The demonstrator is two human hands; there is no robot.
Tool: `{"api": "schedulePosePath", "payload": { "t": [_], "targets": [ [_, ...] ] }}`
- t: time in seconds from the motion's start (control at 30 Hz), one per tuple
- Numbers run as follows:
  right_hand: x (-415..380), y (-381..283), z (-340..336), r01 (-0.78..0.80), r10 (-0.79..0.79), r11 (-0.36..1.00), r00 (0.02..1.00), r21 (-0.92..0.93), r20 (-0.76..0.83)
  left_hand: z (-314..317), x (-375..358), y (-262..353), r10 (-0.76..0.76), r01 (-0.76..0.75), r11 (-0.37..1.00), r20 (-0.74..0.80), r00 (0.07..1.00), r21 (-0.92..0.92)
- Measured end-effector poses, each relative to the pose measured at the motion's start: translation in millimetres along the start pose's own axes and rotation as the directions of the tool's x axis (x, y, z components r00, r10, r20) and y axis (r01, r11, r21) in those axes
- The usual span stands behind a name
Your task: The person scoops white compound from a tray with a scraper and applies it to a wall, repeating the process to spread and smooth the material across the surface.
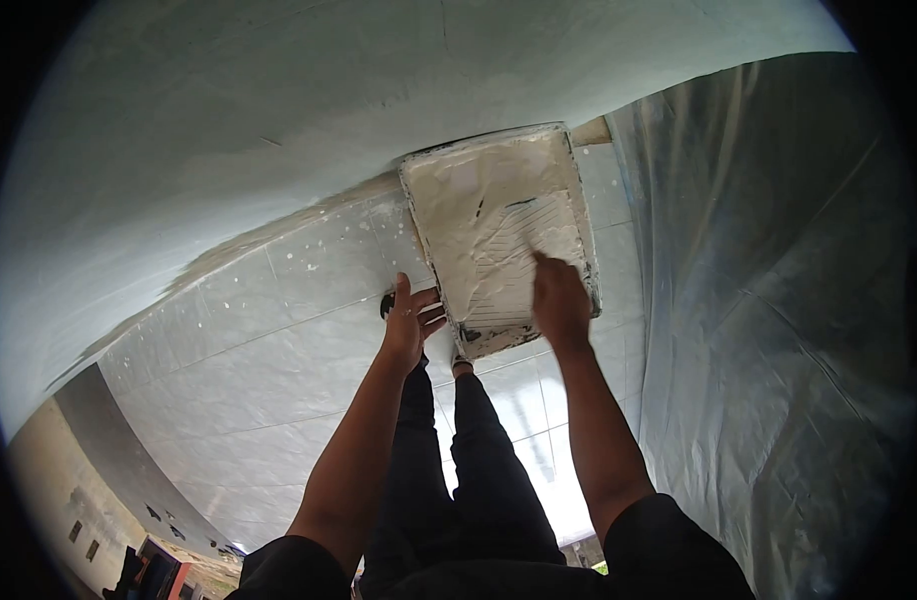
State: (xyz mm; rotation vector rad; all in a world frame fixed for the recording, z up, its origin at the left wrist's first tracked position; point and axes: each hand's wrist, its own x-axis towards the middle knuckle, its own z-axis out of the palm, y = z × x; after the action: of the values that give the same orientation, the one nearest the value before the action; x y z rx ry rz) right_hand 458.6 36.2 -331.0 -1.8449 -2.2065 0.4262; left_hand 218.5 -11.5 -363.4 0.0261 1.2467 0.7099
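A paint tray coated in thick cream-coloured paint lies in front of me, its ribbed slope partly showing through. My right hand is closed around the handle of a paint-smeared tool over the ribbed part. The tool's working end blends into the paint, so I cannot tell its kind. At the tray's near left edge, my left hand has its fingers spread, with the fingertips right at the rim.
A pale green wall curves across the top. Clear plastic sheeting hangs on the right. Grey floor tiles carry white paint spots near the wall. My legs stand below the tray.
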Motion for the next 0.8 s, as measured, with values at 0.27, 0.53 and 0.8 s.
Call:
{"api": "schedulePosePath", "payload": {
  "t": [0.27,0.53,0.8],
  "targets": [
    [-18,12,-8,-0.099,0.099,0.995,0.988,-0.004,0.118,-3,5,-5,0.014,-0.014,1.0,0.012,1.0,-0.004],
    [-4,23,7,-0.206,0.207,0.978,0.975,0.02,-0.076,4,-2,-1,0.013,-0.013,1.0,-0.007,1.0,0.018],
    [-26,55,-5,-0.362,0.369,0.929,0.917,0.076,-0.15,5,-4,0,0.016,-0.015,0.999,-0.021,1.0,0.046]
  ]
}}
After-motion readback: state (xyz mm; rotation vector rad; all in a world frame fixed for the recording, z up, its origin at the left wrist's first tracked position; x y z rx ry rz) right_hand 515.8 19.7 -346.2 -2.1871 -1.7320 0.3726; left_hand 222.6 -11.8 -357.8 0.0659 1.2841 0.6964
